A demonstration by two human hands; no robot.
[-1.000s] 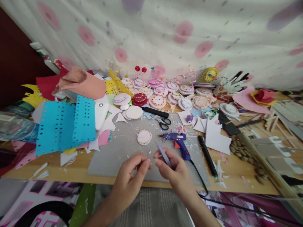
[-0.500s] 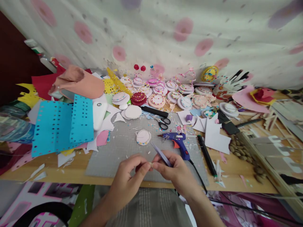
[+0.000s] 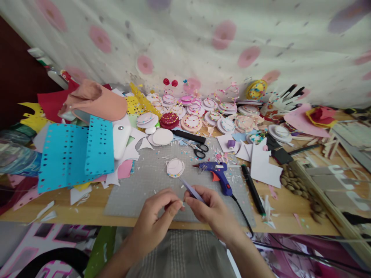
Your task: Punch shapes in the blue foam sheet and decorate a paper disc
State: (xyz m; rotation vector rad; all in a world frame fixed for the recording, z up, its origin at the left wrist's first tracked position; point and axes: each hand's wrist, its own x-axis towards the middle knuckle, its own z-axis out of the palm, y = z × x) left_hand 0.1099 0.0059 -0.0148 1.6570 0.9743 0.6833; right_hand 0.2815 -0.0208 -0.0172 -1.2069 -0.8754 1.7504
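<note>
My left hand (image 3: 162, 212) is closed in a pinch on a tiny whitish piece (image 3: 183, 204) at its fingertips, too small to name. Beside it, my right hand (image 3: 210, 206) grips a pair of tweezers (image 3: 191, 190), their tips pointing up and to the left. Its thumb and forefinger are close to the left fingertips, with a small gap between. Just beyond lies a small white disc (image 3: 175, 168) with coloured dots along its lower rim, flat on the grey cutting mat (image 3: 139, 193). A blue glue gun (image 3: 217, 172) rests to the right of the disc.
Black-handled scissors (image 3: 200, 150) and a black rod-like tool (image 3: 189, 136) lie farther back. Several decorated layered discs (image 3: 191, 122) line the curtain side. Blue dotted sheets (image 3: 69, 154) pile up at left. A black marker (image 3: 253, 191) and a glue-gun cord (image 3: 242, 216) lie at right.
My right hand has drawn slightly away from the left fingertips, opening a small gap. The tweezers have shifted a little to the left and lower.
</note>
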